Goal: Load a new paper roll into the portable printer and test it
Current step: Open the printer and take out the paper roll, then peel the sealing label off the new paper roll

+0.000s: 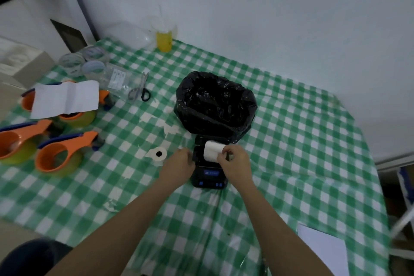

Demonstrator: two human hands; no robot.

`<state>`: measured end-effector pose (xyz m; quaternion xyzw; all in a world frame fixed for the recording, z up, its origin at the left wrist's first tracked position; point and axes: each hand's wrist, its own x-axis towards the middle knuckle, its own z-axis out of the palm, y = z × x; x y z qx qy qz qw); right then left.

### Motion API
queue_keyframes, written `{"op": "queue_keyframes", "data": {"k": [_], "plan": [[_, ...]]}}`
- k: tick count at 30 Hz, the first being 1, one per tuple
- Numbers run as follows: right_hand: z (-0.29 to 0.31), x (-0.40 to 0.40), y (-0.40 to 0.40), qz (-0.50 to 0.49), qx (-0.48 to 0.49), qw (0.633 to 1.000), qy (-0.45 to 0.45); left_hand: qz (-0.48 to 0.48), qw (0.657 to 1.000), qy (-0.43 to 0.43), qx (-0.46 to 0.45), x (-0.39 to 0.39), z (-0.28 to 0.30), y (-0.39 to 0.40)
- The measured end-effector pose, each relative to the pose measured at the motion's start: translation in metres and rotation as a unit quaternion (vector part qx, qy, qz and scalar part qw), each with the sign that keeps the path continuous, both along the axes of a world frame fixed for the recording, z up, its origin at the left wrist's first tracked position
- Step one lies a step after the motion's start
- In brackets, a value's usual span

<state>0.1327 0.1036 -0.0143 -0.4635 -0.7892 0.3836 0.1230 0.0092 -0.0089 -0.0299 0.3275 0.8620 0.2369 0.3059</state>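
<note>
Forearms come in from the near edge, both angled toward the printer mid-surface. Right hand: fingers pinched on the end of the paper roll, which sits at the open bay, axis across the printer. Left hand: fingers curled against the printer's left side, bracing; can't tell if they actually grip it. Lid is up behind the roll, against the black bin bag. Second roll lies on the checked surface just left of the left hand. To do this well, I'd say: seat the roll square, leave a tail over the tear edge, hold the body steady, then close the lid. Wrists low, palms facing in.
</note>
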Motion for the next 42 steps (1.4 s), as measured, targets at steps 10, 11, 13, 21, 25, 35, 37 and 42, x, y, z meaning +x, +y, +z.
{"op": "queue_keyframes", "data": {"k": [10,11,13,21,25,35,37,42], "plan": [[0.086,-0.058,0.042,-0.100,0.058,0.977,0.177,0.032,0.990,0.069,0.117,-0.027,0.022,-0.001],[0.083,-0.066,0.049,-0.091,0.053,0.983,0.152,0.026,0.991,0.080,0.101,-0.030,0.022,-0.002],[0.074,-0.075,0.056,-0.056,0.035,0.995,0.076,0.012,0.993,0.104,0.053,-0.036,0.019,-0.005],[0.045,-0.058,0.014,0.024,0.023,0.998,0.047,-0.063,0.983,0.106,-0.132,-0.063,-0.006,-0.035],[0.039,-0.048,-0.004,0.070,0.026,0.997,0.035,-0.091,0.979,0.110,-0.143,-0.066,-0.015,-0.039],[0.042,-0.033,-0.015,0.086,-0.008,0.994,0.074,-0.008,0.991,-0.046,0.127,-0.053,0.017,-0.027],[0.043,-0.030,-0.014,0.078,-0.066,0.991,0.090,0.000,0.976,-0.116,0.186,-0.043,0.036,-0.023],[0.055,-0.016,-0.012,0.054,-0.239,0.960,0.135,-0.005,0.944,-0.215,0.249,-0.022,0.063,-0.016]]}}
